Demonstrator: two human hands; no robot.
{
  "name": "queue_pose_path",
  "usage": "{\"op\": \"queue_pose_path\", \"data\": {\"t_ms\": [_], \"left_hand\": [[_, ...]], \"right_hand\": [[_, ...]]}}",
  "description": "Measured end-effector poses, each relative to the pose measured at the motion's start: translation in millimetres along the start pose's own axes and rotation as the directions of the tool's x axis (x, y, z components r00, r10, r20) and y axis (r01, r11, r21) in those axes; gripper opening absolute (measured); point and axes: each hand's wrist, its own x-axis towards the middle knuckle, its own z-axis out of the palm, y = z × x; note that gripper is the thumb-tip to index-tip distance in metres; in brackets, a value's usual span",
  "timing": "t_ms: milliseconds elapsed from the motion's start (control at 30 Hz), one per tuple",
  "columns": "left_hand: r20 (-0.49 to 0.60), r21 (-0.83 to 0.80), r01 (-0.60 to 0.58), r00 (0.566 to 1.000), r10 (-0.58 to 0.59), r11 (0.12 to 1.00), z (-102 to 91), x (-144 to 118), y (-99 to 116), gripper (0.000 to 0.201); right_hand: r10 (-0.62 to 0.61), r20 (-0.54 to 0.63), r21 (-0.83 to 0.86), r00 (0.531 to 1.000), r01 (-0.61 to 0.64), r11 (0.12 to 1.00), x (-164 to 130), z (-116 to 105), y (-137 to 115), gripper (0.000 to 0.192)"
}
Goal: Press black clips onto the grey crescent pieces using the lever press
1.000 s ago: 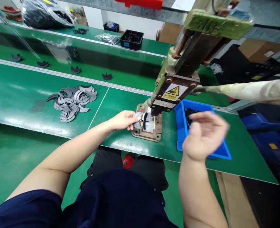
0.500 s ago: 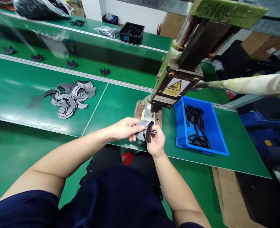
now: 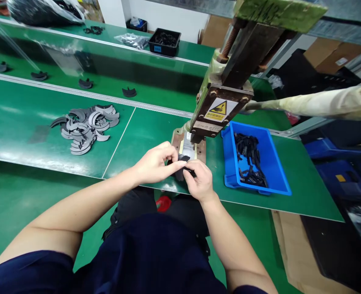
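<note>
Dark grey curved piece (image 3: pixel 179 175) sits between the left hand (image 3: pixel 156 164) and right hand (image 3: pixel 200 179), both pinching it with bent fingers.

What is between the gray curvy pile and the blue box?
In the head view, a white line, the press, and the left hand and right hand, together holding a dark piece.

Head view: one head-worn camera, facing forward and down
Navy shirt (image 3: pixel 149 253): nearest, along bottom edge
Left hand (image 3: pixel 157 163), right hand (image 3: pixel 200 179): mid-frame, farther off
Black bin (image 3: pixel 168 52): far, towards top edge
</note>
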Motion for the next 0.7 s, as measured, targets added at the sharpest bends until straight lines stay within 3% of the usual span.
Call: {"op": "queue_pose_path", "data": {"t_ms": [100,300,400,500,600,633,700], "left_hand": [[0.066,0.015,-0.031,0.997,0.030,0.999,3.6,1.5,1.1,0.039],[0.088,-0.124,0.134,0.988,-0.123,0.983,9.4,3.0,-3.0,0.033],[0.199,-0.346,0.281,0.954,-0.223,0.895,7.9,5.3,-7.4,0.037],[0.343,-0.448,0.419,0.896,-0.281,0.790,2.4,14.2,-26.4,0.047],[0.178,-0.518,0.472,0.875,-0.450,0.713,-6.9,37.1,-64.6,0.051],[0.094,-0.542,0.487,0.845,-0.526,0.685,-11.2,49.2,-79.8,0.050],[-0.038,-0.556,0.544,0.739,-0.673,0.628,-23.0,80.3,-109.0,0.047]], "right_hand": [[-0.036,0.029,-0.007,0.999,0.036,0.999,-0.7,0.3,-1.7,0.011],[-0.004,-0.012,0.004,1.000,0.004,1.000,-6.8,-1.5,-1.9,0.012],[0.062,-0.063,0.004,0.996,-0.062,0.998,-8.9,-1.4,-0.6,0.015],[0.131,-0.054,-0.009,0.990,-0.132,0.991,-10.7,-8.7,1.9,0.024],[0.211,-0.099,-0.048,0.973,-0.216,0.975,-14.6,-32.8,7.6,0.034],[0.237,-0.129,-0.071,0.963,-0.247,0.966,-16.2,-44.8,10.7,0.032],[0.289,-0.188,-0.131,0.939,-0.316,0.940,-18.6,-72.6,18.4,0.025]]}}
